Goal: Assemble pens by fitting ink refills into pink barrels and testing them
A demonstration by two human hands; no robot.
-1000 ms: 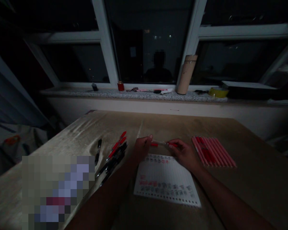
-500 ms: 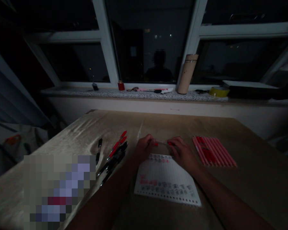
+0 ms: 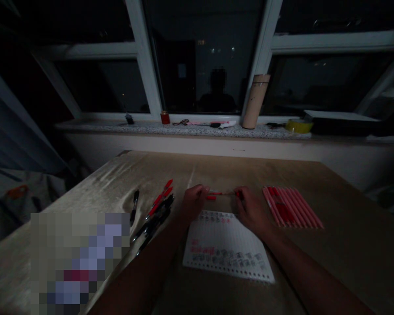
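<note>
Above the top edge of a lined paper sheet (image 3: 228,245), my left hand (image 3: 195,201) is closed around one end of a pen (image 3: 216,193). A thin red length, which looks like the refill, sticks out of it to the right. My right hand (image 3: 248,205) pinches a small red pen piece (image 3: 238,194), apart from the left hand's part. Whether the thin tip still links the two is too dim to tell. A red pen cap (image 3: 211,198) lies beside my left fingers. The sheet carries red and black handwriting and has punched holes along its near edge.
Several red pens (image 3: 160,199) and black pens (image 3: 154,223) lie left of my left arm, with one black pen (image 3: 135,205) apart. A row of pink and red pens (image 3: 292,206) is at the right. A tan cylinder (image 3: 256,101) and yellow tape (image 3: 298,126) stand on the windowsill.
My hands have drawn slightly apart. The pen's clear barrel that spanned between them no longer shows; a thin red length and a gap show there now.
</note>
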